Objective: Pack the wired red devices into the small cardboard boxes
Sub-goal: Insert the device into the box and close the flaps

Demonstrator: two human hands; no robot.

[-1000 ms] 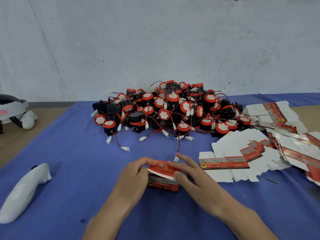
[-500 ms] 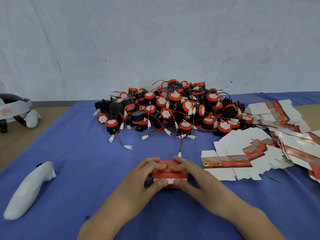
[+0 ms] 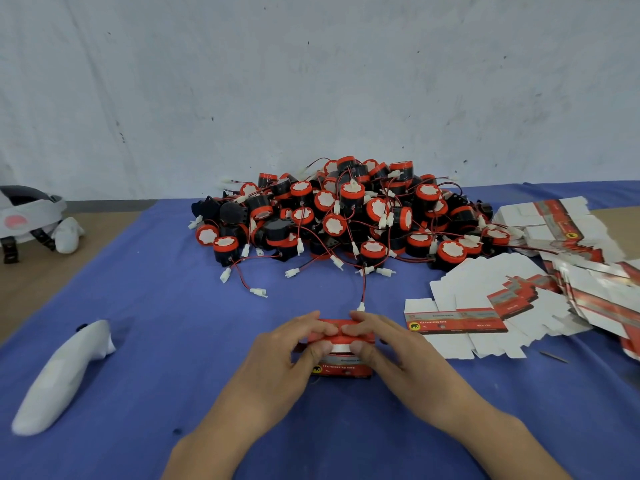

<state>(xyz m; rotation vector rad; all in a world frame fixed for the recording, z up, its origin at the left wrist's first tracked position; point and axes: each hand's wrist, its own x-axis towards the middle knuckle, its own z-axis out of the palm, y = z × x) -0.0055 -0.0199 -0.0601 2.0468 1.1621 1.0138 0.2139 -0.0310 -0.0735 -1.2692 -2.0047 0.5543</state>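
Two hands, the left hand (image 3: 282, 360) and right hand (image 3: 400, 358), pinch the small box (image 3: 341, 367) between them.

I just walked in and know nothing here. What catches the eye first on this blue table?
A big heap of round red-and-black wired devices fills the far middle of the blue-covered table. Nearer, the left hand and right hand grip a small red cardboard box, with flat white-and-red box blanks fanned out to its right.
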